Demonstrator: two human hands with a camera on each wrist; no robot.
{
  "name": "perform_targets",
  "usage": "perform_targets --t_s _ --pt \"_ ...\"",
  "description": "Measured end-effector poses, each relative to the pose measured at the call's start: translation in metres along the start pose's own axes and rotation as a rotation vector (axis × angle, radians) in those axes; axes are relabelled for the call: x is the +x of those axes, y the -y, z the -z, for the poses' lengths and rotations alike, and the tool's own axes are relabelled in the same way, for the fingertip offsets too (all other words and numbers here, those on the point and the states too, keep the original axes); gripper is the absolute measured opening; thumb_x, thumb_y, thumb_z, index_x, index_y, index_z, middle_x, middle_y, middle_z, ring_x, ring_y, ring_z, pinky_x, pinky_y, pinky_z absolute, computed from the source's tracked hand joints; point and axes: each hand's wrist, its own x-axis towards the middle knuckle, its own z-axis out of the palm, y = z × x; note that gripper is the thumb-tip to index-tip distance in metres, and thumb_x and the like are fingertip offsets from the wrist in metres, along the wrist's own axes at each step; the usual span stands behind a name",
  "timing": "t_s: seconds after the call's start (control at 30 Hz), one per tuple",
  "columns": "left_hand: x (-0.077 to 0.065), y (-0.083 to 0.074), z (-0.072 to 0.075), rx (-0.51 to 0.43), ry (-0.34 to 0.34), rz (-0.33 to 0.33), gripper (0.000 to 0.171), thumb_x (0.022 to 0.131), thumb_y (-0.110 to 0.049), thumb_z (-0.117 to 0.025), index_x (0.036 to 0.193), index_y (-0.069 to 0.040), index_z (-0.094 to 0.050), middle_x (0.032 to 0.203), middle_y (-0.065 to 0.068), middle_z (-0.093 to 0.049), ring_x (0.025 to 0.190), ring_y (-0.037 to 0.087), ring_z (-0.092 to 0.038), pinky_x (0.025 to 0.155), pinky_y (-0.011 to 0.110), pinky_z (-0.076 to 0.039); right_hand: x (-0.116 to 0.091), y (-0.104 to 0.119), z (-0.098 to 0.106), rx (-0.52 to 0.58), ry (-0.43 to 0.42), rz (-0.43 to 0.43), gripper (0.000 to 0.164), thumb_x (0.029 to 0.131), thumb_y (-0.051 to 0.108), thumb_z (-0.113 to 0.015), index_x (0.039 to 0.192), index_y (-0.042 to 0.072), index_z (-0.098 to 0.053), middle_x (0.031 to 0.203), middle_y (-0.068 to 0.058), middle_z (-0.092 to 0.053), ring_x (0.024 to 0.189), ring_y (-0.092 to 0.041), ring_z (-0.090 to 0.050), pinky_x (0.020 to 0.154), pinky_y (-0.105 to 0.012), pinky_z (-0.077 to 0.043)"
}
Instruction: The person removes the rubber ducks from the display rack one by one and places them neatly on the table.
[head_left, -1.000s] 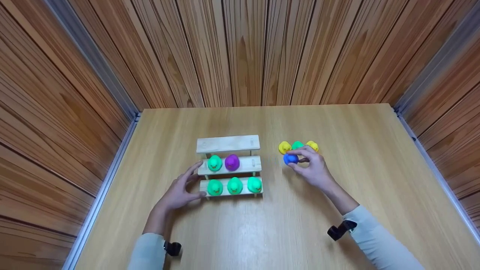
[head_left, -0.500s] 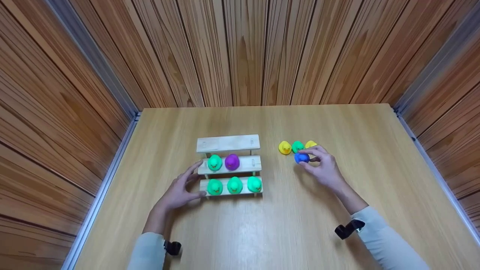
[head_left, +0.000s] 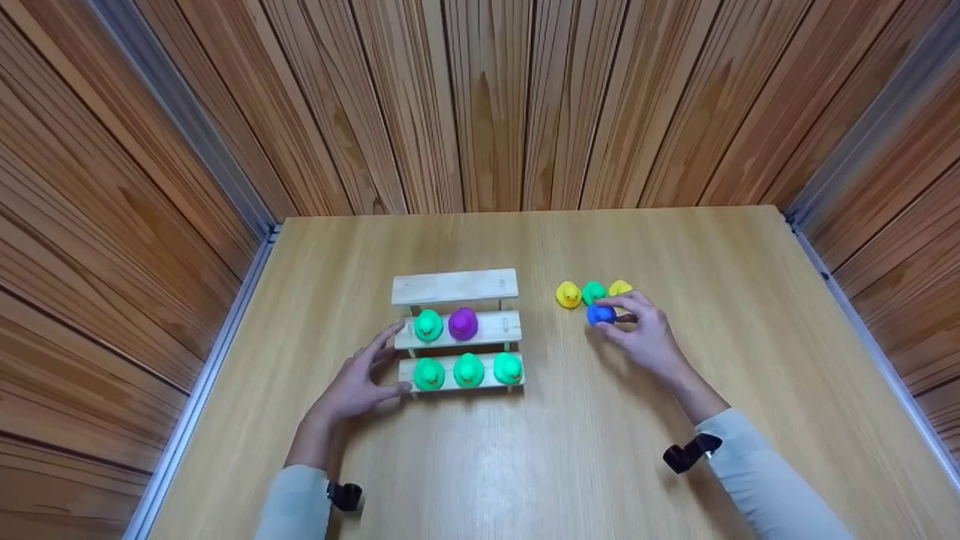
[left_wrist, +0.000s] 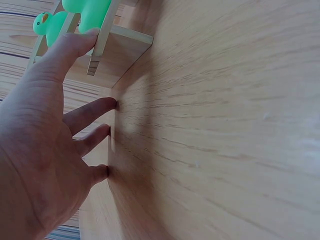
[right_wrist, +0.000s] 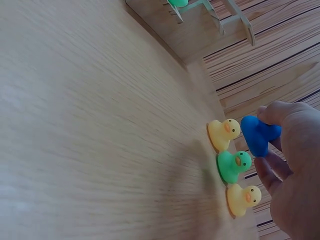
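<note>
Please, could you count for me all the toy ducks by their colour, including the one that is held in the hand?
Green ducks: 5
Yellow ducks: 2
Purple duck: 1
Blue duck: 1, held in the right hand
Total: 9

No lettering is readable; faint marks (head_left: pixel 503 283) on the rack (head_left: pixel 457 287) between the left fingers (head_left: pixel 384 337) and right fingers (head_left: pixel 630 302) are too small.
</note>
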Motion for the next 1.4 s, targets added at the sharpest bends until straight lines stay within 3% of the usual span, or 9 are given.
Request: perform_targets --t_s 0.1,0.3,0.53,0.83,1.17,1.4 --pt "0.000 0.001 0.000 -0.011 0.001 -0.016 0.100 0.100 -0.029 -0.088 0.176 -0.051 -0.027 0.187 0.010 -0.033 0.170 0.047 -0.040 0.137 0.078 -0.025 0.002 -0.002 -0.007 0.009 0.005 -0.007 0.038 0.098 -0.005 -0.082 0.136 -0.002 -0.077 0.134 -0.022 -0.066 0.131 -0.040 -0.070 0.101 -0.010 -0.058" --pt "0.001 0.001 -0.001 -0.025 0.008 -0.021 0.101 0.099 -0.027 -0.089 0.176 -0.049 -0.027 0.188 0.010 -0.031 0.170 0.049 -0.039 0.137 0.078 -0.027 0.007 -0.005 -0.018 0.049 0.020 -0.020 0.036 0.099 -0.005 -0.081 0.135 -0.003 -0.077 0.135 -0.024 -0.067 0.134 -0.043 -0.069 0.111 -0.039 -0.065" --pt "0.002 0.000 0.000 -0.019 0.013 -0.023 0.099 0.100 -0.028 -0.088 0.175 -0.050 -0.028 0.188 0.008 -0.030 0.170 0.048 -0.039 0.136 0.079 -0.027 0.010 -0.011 -0.030 0.045 0.052 -0.056 0.039 0.101 -0.003 -0.081 0.139 0.002 -0.076 0.142 -0.021 -0.067 0.137 -0.042 -0.072 0.113 -0.029 -0.062" --pt "0.000 -0.001 0.001 -0.015 0.010 -0.010 0.099 0.099 -0.028 -0.089 0.174 -0.053 -0.029 0.188 0.006 -0.031 0.171 0.047 -0.039 0.136 0.081 -0.026 0.013 -0.020 -0.040 0.037 0.065 -0.088 0.040 0.102 -0.002 -0.080 0.142 0.003 -0.075 0.145 -0.022 -0.066 0.136 -0.043 -0.072 0.117 -0.044 -0.060" --pt "0.000 -0.001 0.001 0.011 -0.004 -0.010 0.100 0.099 -0.030 -0.089 0.175 -0.051 -0.029 0.186 0.010 -0.036 0.169 0.047 -0.042 0.136 0.079 -0.027 0.017 -0.021 -0.044 0.045 0.059 -0.090 0.037 0.102 -0.003 -0.078 0.139 0.000 -0.075 0.144 -0.024 -0.066 0.135 -0.044 -0.072 0.114 -0.041 -0.064" --pt "0.001 0.000 -0.001 0.012 -0.008 0.002 0.100 0.099 -0.032 -0.089 0.174 -0.055 -0.028 0.186 0.008 -0.037 0.169 0.045 -0.042 0.137 0.078 -0.027 0.017 -0.020 -0.044 0.044 0.060 -0.074 0.038 0.102 -0.003 -0.079 0.140 0.000 -0.074 0.144 -0.026 -0.065 0.136 -0.046 -0.070 0.117 -0.056 -0.061"
